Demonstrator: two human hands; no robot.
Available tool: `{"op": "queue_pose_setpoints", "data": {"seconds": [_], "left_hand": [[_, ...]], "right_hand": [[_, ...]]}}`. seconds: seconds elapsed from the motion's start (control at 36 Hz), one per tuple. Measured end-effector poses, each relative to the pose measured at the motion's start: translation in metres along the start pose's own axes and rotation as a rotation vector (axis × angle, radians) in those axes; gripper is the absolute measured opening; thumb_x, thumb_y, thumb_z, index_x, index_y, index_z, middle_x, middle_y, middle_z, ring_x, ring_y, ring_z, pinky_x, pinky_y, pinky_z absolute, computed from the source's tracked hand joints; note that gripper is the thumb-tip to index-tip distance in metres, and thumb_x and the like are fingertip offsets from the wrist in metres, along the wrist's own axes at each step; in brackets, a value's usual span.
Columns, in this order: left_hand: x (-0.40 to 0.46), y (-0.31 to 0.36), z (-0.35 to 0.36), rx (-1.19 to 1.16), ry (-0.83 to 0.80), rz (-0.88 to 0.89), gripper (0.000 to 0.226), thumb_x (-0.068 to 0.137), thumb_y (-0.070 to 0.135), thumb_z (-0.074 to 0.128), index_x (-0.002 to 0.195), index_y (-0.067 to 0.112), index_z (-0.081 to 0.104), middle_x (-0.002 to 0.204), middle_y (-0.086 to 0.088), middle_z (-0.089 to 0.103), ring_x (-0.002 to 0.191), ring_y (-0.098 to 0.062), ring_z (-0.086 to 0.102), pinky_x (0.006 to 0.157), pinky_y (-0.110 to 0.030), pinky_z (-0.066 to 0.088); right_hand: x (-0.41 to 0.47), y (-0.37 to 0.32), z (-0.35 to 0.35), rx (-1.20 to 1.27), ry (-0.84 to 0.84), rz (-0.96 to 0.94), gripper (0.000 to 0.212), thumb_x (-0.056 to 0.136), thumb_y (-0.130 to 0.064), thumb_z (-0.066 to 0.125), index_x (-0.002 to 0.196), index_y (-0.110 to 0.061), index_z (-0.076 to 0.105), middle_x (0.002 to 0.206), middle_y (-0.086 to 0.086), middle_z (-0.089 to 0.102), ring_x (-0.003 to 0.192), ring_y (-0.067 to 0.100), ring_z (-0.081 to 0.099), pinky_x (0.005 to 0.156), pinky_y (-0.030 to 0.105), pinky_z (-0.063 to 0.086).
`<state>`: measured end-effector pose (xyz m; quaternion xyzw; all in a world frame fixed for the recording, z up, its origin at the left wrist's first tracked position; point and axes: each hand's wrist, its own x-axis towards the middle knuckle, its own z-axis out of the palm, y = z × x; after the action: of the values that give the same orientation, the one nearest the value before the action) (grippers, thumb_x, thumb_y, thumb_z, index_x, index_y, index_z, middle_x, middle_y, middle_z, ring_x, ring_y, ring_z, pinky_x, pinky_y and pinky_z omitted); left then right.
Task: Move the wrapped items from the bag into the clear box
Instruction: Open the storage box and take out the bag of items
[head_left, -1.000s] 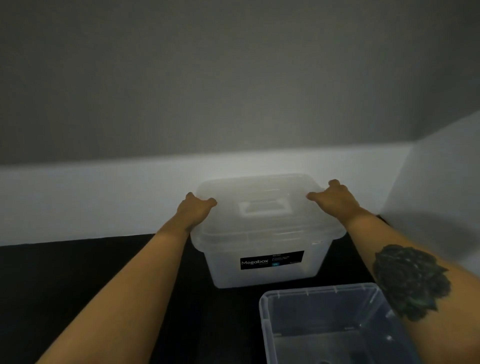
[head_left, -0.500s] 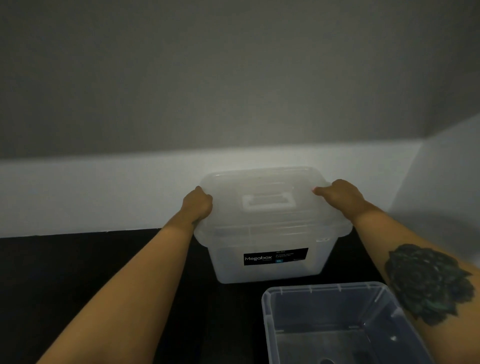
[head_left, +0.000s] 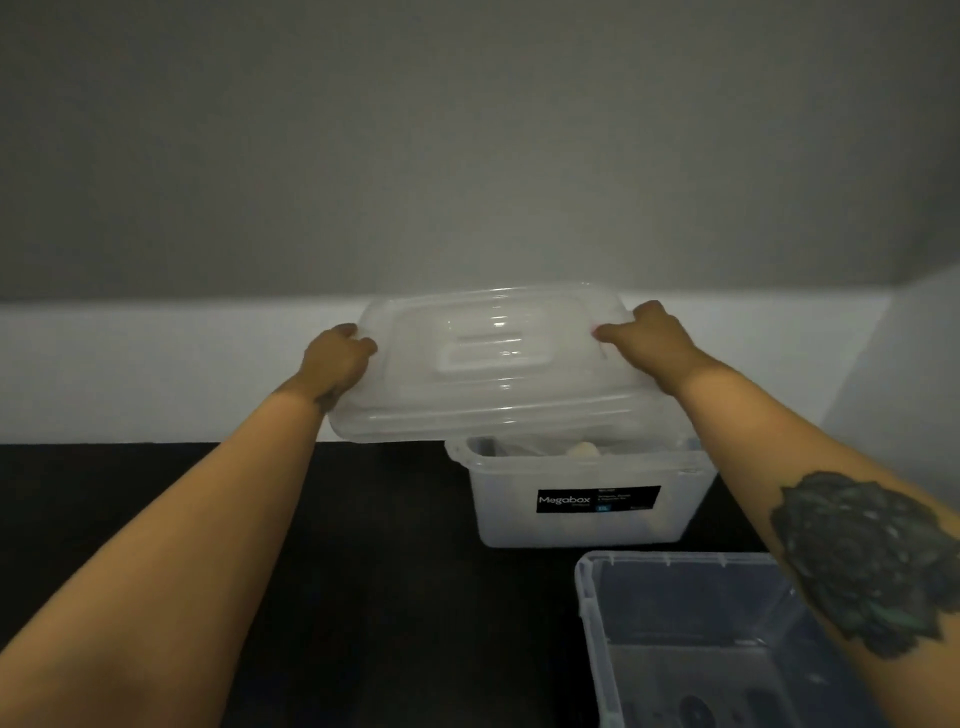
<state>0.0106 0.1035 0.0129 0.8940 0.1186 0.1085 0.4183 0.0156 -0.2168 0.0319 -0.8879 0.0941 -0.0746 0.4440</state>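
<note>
Head view: left hand (head_left: 337, 358) and right hand (head_left: 644, 340) grip the lid (head_left: 493, 364) by its ends, raised and offset left above the Megabox tub (head_left: 582, 514); the clear box (head_left: 675, 623) sits nearer, beneath the right forearm.

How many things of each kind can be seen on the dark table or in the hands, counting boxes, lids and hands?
Boxes: 2, the Megabox box and the open clear box in front of it
Lids: 1, the lid, lifted off the Megabox box
Hands: 2, the left hand and the right hand, each gripping one end of the lid
Total: 5
</note>
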Motion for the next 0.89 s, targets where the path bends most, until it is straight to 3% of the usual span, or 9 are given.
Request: {"op": "queue_pose_setpoints", "data": {"seconds": [0.08,0.19,0.5,0.64,0.78,0.89], "left_hand": [[0.004,-0.029,-0.03,0.008,0.039,-0.032,0.051,0.094,0.023,0.047,0.142,0.009,0.039,0.142,-0.015,0.044,0.126,-0.035,0.045,0.104,-0.042,0.036],[0.009,-0.067,-0.068,0.073,0.034,-0.037,0.048,0.096,0.021,0.044,0.141,0.007,0.04,0.141,-0.016,0.045,0.126,-0.037,0.044,0.105,-0.043,0.034],[0.034,-0.18,-0.151,0.253,-0.014,-0.004,0.041,0.098,0.016,0.041,0.136,0.002,0.045,0.135,-0.023,0.049,0.122,-0.043,0.045,0.103,-0.048,0.032],[0.047,-0.244,-0.161,0.252,-0.064,-0.052,0.042,0.098,0.012,0.044,0.137,0.0,0.044,0.138,-0.025,0.047,0.127,-0.042,0.042,0.106,-0.046,0.03],[0.059,-0.277,-0.141,0.308,-0.118,-0.071,0.035,0.094,0.023,0.043,0.115,0.0,0.059,0.11,-0.027,0.063,0.102,-0.042,0.057,0.082,-0.039,0.04],[0.072,-0.297,-0.114,0.447,-0.157,-0.055,0.042,0.091,0.033,0.035,0.116,0.005,0.055,0.112,-0.027,0.06,0.107,-0.044,0.053,0.091,-0.046,0.04]], "right_hand": [[-0.013,-0.019,0.026,-0.054,-0.051,-0.047,0.072,0.083,-0.04,0.065,0.138,-0.004,0.035,0.136,0.016,0.045,0.118,0.035,0.05,0.087,0.034,0.044],[-0.033,-0.046,0.071,-0.159,-0.085,-0.097,0.064,0.087,-0.04,0.059,0.136,-0.005,0.037,0.132,0.016,0.048,0.115,0.035,0.052,0.078,0.03,0.04],[-0.08,-0.102,0.196,-0.251,-0.084,-0.176,0.037,0.096,-0.019,0.041,0.131,-0.007,0.041,0.126,0.016,0.05,0.109,0.033,0.052,0.08,0.034,0.042],[-0.1,-0.101,0.256,-0.284,-0.157,-0.111,0.038,0.098,-0.012,0.034,0.135,-0.007,0.037,0.133,0.016,0.045,0.115,0.031,0.049,0.084,0.031,0.039],[-0.101,-0.073,0.295,-0.342,-0.267,0.035,0.039,0.1,-0.02,0.034,0.136,-0.003,0.036,0.137,0.017,0.043,0.119,0.031,0.048,0.091,0.034,0.042],[-0.093,-0.048,0.315,-0.363,-0.277,0.137,0.039,0.099,-0.014,0.036,0.136,-0.002,0.037,0.136,0.017,0.045,0.118,0.031,0.049,0.09,0.032,0.042]]}}
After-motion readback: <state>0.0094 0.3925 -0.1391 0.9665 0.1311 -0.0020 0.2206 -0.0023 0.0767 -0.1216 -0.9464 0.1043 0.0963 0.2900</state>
